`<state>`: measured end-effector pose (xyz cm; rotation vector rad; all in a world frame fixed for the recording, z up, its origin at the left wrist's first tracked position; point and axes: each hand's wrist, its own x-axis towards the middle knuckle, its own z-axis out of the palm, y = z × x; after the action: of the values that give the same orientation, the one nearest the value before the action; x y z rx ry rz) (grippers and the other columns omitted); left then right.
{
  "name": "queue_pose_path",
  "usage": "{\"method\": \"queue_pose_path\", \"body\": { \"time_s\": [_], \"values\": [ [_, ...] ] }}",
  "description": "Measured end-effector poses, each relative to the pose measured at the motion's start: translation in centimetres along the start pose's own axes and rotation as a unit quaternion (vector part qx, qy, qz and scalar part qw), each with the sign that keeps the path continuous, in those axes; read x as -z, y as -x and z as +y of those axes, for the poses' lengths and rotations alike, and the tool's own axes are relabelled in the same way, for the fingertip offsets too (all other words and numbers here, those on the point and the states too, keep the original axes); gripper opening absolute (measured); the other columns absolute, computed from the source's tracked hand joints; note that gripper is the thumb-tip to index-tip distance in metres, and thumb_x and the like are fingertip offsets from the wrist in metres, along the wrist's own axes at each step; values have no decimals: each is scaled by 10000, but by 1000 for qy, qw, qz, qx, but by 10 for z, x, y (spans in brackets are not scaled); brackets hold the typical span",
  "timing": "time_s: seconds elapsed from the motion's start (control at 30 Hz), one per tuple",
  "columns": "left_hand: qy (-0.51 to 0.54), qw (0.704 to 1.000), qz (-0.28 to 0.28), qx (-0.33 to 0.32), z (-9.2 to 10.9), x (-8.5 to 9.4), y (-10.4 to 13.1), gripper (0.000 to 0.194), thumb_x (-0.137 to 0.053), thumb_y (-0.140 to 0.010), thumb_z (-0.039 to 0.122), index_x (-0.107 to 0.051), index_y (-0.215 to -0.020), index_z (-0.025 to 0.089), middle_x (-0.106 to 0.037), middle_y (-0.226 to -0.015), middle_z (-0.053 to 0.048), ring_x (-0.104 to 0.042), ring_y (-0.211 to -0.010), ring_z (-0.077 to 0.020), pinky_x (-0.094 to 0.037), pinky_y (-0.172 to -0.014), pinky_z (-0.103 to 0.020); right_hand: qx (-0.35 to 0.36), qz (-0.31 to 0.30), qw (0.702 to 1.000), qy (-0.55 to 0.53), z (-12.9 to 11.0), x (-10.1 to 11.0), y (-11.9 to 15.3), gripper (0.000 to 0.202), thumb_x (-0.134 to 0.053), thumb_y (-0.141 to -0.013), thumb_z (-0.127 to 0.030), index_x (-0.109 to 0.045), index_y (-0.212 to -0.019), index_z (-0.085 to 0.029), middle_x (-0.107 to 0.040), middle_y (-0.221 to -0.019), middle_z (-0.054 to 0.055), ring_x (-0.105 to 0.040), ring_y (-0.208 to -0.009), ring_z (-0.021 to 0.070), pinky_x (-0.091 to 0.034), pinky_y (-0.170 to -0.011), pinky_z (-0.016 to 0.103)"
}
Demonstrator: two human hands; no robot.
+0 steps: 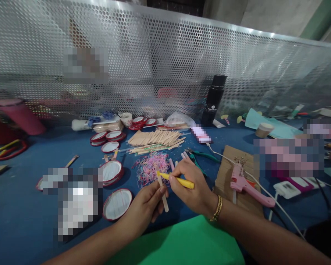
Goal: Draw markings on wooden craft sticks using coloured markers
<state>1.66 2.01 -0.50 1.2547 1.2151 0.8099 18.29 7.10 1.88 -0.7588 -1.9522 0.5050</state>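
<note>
Between its thumb and fingers my left hand (153, 198) pinches a flat wooden craft stick (164, 201), tilted, its upper end raised. My right hand (191, 180) holds a yellow marker (183, 182), whose tip meets or nearly meets the stick near its upper end. Behind both hands lies a loose heap of small pink and purple elastic bands (153, 165). A bundle of bare craft sticks (157, 138) is spread farther back. Red-rimmed round lids (117, 204) lie left of my left hand.
To the right, a pink glue gun (244, 184) rests on cardboard (226, 165) with a white cable nearby. Green-handled pliers (198, 156) lie behind my right hand. A black bottle (213, 99) stands before the perforated metal screen (187, 48). Green material (182, 244) lies below my forearms.
</note>
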Motion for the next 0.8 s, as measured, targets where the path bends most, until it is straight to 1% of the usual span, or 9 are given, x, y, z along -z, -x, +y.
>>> {"method": "queue_pose_path", "body": {
  "time_s": [0.1, 0.2, 0.33, 0.53, 0.7, 0.8],
  "values": [
    [-3, 1000, 1, 0, -1, 0, 0, 375, -426, -923, 544, -504, -817, 193, -481, -535, 73, -359, -380, -48, -260, -350, -143, 1, -9, 1000, -5, 1, 0, 0, 162, -554, -824, -179, -494, -675, -204, -585, -653, -22, -533, -659, 140, -399, -771, 335],
    [-2, 1000, -1, 2, 1, 0, 0, 376, -429, -920, 546, -502, -814, 192, -470, -526, 76, -350, -375, -48, -260, -347, -145, -7, -1, 1000, 5, 0, 0, 0, 156, -557, -824, -185, -499, -680, -207, -581, -656, -19, -528, -662, 145, -396, -751, 335],
    [-1, 1000, 2, 5, 3, -1, 1, 379, -429, -917, 551, -495, -811, 193, -460, -522, 79, -343, -376, -50, -254, -344, -146, 0, -5, 1000, -7, 0, 0, 0, 149, -550, -825, -174, -500, -689, -208, -595, -668, -19, -530, -665, 143, -399, -761, 335],
    [-8, 1000, 0, -1, 0, 0, 0, 386, -426, -918, 555, -501, -811, 191, -466, -525, 74, -353, -381, -50, -259, -349, -145, -10, 4, 1000, 9, 0, 0, 0, 160, -556, -824, -186, -497, -677, -208, -577, -652, -18, -523, -658, 147, -395, -737, 333],
    [-2, 1000, 3, 1, -1, 0, 1, 389, -436, -914, 552, -497, -786, 190, -464, -531, 71, -349, -386, -48, -260, -349, -144, 8, -9, 1000, -9, -1, 0, 1, 151, -545, -824, -173, -502, -684, -206, -589, -658, -21, -533, -663, 141, -402, -775, 336],
    [-1, 1000, 7, 2, 0, 0, 1, 380, -445, -911, 550, -509, -811, 190, -467, -531, 71, -351, -386, -51, -261, -349, -146, 1, -5, 1000, 1, -1, 1, 0, 169, -546, -823, -181, -491, -665, -205, -577, -644, -20, -527, -649, 142, -401, -753, 335]
  ]
}}
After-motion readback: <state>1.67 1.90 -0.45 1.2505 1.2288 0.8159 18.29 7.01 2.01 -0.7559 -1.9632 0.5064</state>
